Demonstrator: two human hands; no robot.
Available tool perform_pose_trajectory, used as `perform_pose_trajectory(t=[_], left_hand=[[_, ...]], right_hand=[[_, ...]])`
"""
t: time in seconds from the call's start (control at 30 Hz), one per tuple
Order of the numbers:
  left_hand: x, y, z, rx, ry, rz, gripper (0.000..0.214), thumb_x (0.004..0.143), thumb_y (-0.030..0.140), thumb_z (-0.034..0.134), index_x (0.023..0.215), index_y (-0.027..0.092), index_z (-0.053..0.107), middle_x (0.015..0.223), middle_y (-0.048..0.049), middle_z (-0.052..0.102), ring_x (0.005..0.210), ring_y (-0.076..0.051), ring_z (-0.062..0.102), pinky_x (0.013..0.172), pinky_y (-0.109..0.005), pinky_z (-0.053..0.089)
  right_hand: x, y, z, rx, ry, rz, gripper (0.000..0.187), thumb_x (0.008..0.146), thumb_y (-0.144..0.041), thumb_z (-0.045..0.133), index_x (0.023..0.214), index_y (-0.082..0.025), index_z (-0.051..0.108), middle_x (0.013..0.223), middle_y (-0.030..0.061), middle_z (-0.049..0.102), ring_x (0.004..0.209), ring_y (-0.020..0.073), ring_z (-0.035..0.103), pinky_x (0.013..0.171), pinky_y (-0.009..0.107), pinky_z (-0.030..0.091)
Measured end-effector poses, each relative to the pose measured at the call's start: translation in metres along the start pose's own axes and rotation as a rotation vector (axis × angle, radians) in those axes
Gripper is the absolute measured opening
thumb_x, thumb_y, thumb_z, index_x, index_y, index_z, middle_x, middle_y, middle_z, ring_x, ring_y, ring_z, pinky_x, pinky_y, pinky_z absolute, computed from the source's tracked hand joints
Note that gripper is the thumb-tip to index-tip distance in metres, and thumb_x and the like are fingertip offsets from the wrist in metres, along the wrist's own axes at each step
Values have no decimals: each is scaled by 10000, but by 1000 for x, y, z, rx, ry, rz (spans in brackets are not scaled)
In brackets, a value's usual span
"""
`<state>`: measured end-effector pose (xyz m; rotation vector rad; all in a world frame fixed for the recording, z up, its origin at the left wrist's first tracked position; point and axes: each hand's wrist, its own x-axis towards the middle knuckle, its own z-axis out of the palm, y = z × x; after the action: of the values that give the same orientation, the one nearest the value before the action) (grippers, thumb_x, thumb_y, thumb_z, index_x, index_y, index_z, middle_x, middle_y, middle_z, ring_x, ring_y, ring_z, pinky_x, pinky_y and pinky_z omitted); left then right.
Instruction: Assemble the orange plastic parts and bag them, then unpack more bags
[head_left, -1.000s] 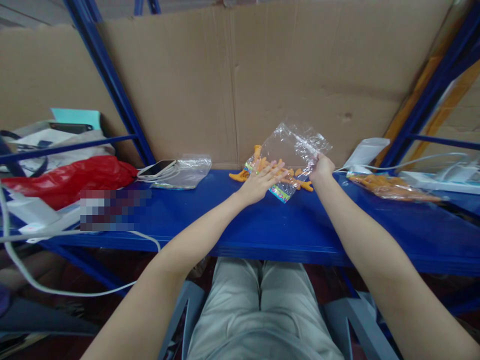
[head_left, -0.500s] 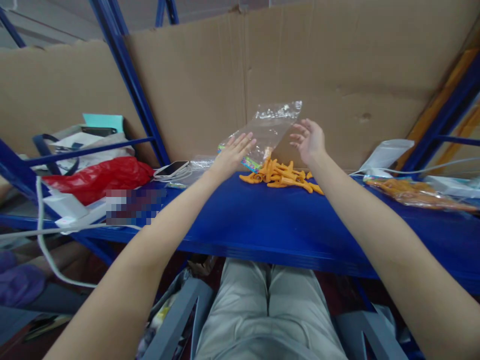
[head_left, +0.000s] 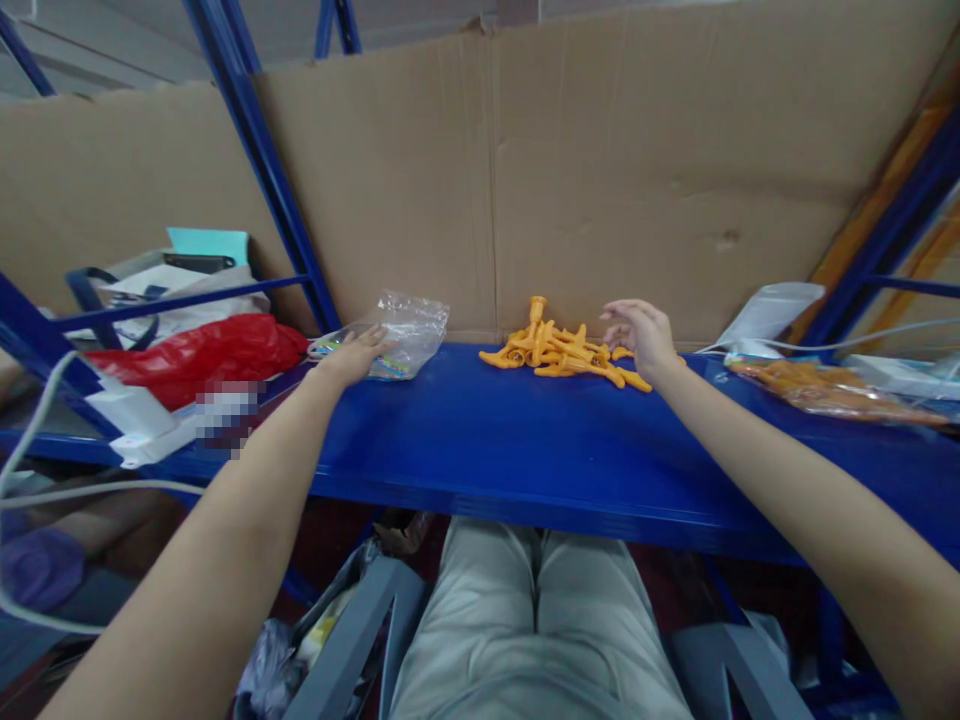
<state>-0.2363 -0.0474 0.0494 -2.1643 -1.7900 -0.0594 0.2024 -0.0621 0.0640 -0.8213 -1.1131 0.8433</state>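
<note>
Far left: shows a red bag (head_left: 187,352) heaped on the blue shelf (head_left: 525,440), beside a white box (head_left: 139,415). Lays the left hand (head_left: 351,355) palm down and open, fingers flat on the near end of a clear plastic bag (head_left: 416,325), not closed round it. Sets that bag, crumpled, against the cardboard wall (head_left: 637,170), near a pile of orange plastic pieces (head_left: 559,352) at mid-shelf. Holds the right hand (head_left: 639,335) at the pile's right edge, open, fingers loosely curled; touching or just above, cannot tell. Further right, shows a white pouch (head_left: 765,310) and a bag of orange pieces (head_left: 825,392).
</note>
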Motion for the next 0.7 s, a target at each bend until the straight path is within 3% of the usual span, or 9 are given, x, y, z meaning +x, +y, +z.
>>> perform_pose_trajectory(t=[0.13,0.3,0.53,0.63,0.7], left_hand=[[-2,3,9,-23,-113,-100,574,881,-12,311,1373,182,537,1526,-131,404,1411,-307,370,1102,-659,230],[12,11,17,-27,-129,-155,574,827,-38,404,1310,208,593,1464,-103,502,1358,-317,428,1075,-685,255],[33,14,28,-82,-172,-213,488,868,17,447,1311,147,605,1429,-145,531,1286,-316,514,1054,-433,391],[39,10,37,-88,-213,-249,504,844,13,471,1312,147,605,1386,-158,568,1237,-301,561,1024,-391,415],[45,5,42,-168,-166,-256,479,782,15,534,1236,120,646,1235,-150,673,1111,-282,631,961,-383,461]], right_hand=[[-3,1,-15,-30,15,-10,131,784,-123,562,667,-155,614,682,6,647,407,62,499,382,193,353],[-4,10,-29,-38,46,1,137,769,-135,574,640,-150,618,663,16,644,416,74,508,380,200,356],[-7,13,-38,-139,31,32,103,726,-147,634,625,-150,615,622,5,645,410,68,501,377,178,385],[-8,12,-40,-191,18,40,122,725,-153,637,606,-152,610,601,-1,641,396,64,495,371,172,388],[-8,12,-42,-200,18,49,128,716,-170,661,600,-154,607,588,-6,638,387,61,494,368,166,388]])
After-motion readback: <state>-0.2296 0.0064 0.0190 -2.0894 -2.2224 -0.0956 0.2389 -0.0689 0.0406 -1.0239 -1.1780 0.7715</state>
